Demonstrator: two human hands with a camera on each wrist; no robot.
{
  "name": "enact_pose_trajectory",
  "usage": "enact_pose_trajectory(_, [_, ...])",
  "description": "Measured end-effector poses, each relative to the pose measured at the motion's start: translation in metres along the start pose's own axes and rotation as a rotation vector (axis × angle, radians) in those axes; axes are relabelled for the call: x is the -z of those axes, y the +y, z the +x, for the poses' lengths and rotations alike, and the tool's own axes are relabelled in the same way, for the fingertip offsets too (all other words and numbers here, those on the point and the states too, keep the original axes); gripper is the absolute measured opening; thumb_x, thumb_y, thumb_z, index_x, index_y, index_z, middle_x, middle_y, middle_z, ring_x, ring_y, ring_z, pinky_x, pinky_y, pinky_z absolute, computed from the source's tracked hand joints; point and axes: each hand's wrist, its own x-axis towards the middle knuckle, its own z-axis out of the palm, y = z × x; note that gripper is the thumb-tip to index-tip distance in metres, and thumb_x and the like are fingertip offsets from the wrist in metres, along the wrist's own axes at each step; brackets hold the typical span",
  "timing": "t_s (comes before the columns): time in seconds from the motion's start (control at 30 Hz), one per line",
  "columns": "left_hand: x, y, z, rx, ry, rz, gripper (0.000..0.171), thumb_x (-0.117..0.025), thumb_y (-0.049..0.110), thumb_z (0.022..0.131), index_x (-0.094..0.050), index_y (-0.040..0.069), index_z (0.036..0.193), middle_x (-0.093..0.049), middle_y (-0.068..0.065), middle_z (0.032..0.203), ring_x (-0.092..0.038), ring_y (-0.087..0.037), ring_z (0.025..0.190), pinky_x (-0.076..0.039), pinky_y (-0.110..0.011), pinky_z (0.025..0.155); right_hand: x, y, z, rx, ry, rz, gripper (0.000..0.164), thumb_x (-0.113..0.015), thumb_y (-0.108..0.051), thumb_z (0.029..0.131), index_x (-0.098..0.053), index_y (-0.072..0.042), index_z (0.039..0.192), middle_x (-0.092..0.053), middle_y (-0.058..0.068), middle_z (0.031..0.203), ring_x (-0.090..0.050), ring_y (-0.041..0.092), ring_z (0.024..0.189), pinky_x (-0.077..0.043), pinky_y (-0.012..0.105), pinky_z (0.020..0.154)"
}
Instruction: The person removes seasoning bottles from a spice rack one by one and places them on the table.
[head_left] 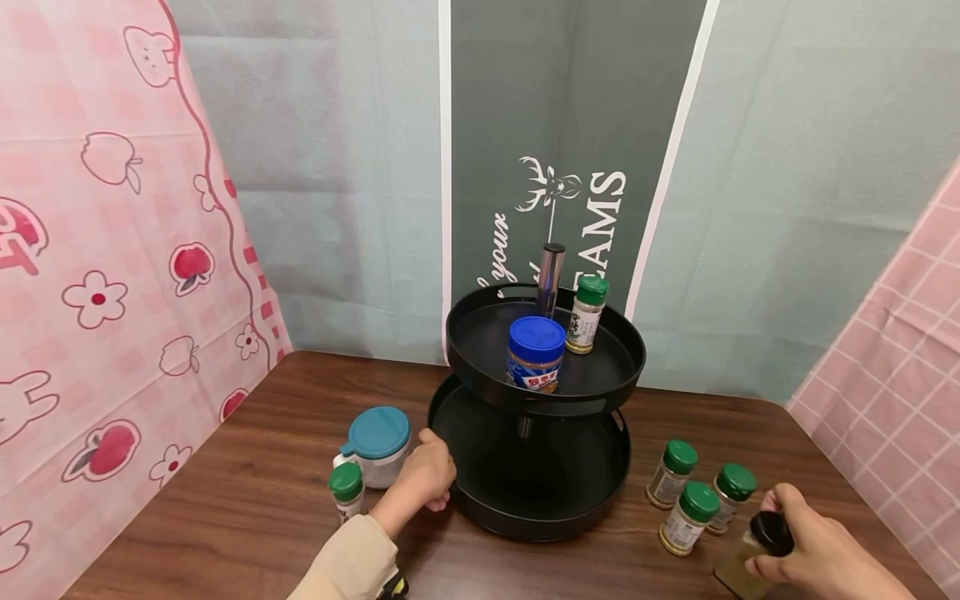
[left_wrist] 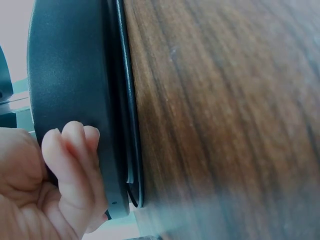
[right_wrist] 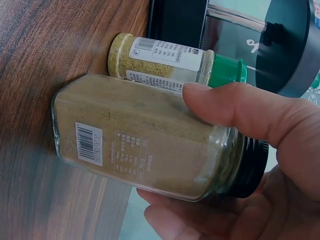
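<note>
My left hand [head_left: 429, 473] grips the left rim of the lower tier on a black two-tier round tray [head_left: 546, 530]. In the left wrist view its curled fingers [left_wrist: 75, 165] lie against the outer wall, and the thumb is hidden. Over at the right, my right hand [head_left: 821, 546] holds a glass spice jar [head_left: 742, 563] by its upper part, near the black lid [head_left: 772, 533]. Tan-brown powder fills this jar, as the right wrist view shows. Beside it stands a green-capped spice bottle [right_wrist: 165, 60]. The upper tier carries a blue-lidded jar [head_left: 536, 354] and another green-capped bottle [head_left: 585, 315].
Several green-capped bottles [head_left: 684, 518] stand grouped between the tray and the right hand. To the left are a white container with a teal lid [head_left: 379, 433] and one more green-capped bottle [head_left: 347, 490]. Fabric curtains [head_left: 360, 183] border the wooden table [head_left: 225, 492] at the back and sides.
</note>
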Motion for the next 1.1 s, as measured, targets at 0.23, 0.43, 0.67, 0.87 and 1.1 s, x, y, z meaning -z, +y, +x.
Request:
enact_pose_trajectory(0.23, [-0.0008, -0.0009, -0.0010, 0.012, 0.004, -0.028, 0.026, -0.047, 0.001, 0.088, -0.030, -0.010, 0.104, -0.049, -0.009, 0.039, -0.050, -0.018, 0.029, -0.044, -0.031, 0.032, -0.0015, 0.0056, 0.0014, 0.018, 0.007, -0.007, 0.064, -0.080, -0.028, 0.070, -0.030, -0.002, 0.100, -0.044, 0.006, 0.076, -0.045, 0.019, 0.063, -0.036, 0.034, 0.055])
enact_pose_trajectory(0.43, [-0.0011, 0.0005, -0.0015, -0.006, -0.003, -0.016, 0.027, -0.047, 0.001, 0.087, -0.030, -0.010, 0.104, -0.049, -0.008, 0.038, -0.050, -0.017, 0.028, -0.044, -0.031, 0.032, -0.0016, 0.0067, -0.0006, 0.031, 0.011, -0.019, 0.065, -0.080, -0.027, 0.071, -0.029, -0.001, 0.100, -0.043, 0.006, 0.077, -0.044, 0.019, 0.064, -0.037, 0.034, 0.056])
enact_pose_trajectory(0.67, [0.0004, 0.0005, -0.0007, -0.004, 0.000, -0.017, 0.020, -0.047, 0.001, 0.087, -0.032, -0.006, 0.098, -0.049, -0.008, 0.038, -0.049, -0.016, 0.028, -0.043, -0.030, 0.031, -0.0017, 0.0042, -0.0012, 0.031, -0.006, -0.001, 0.063, -0.079, -0.026, 0.073, -0.028, -0.001, 0.101, -0.045, 0.006, 0.079, -0.046, 0.019, 0.065, -0.038, 0.033, 0.056])
enact_pose_trajectory(0.87, [0.0014, 0.0001, -0.0004, -0.001, 0.003, -0.028, 0.019, -0.046, 0.001, 0.087, -0.032, -0.006, 0.097, -0.049, -0.009, 0.038, -0.049, -0.016, 0.028, -0.043, -0.031, 0.031, -0.0005, 0.0023, -0.0021, 0.066, -0.005, -0.011, 0.063, -0.079, -0.026, 0.073, -0.029, -0.001, 0.103, -0.046, 0.006, 0.080, -0.046, 0.019, 0.066, -0.039, 0.033, 0.056])
enact_pose_trajectory(1.1, [0.0011, 0.0010, -0.0006, 0.001, 0.005, -0.022, 0.020, -0.046, 0.001, 0.087, -0.032, -0.007, 0.098, -0.049, -0.009, 0.038, -0.049, -0.017, 0.028, -0.043, -0.031, 0.031, 0.0027, 0.0019, -0.0013, 0.088, -0.066, -0.009, 0.065, -0.075, -0.028, 0.077, -0.034, 0.002, 0.116, -0.052, 0.006, 0.088, -0.048, 0.019, 0.070, -0.040, 0.035, 0.058])
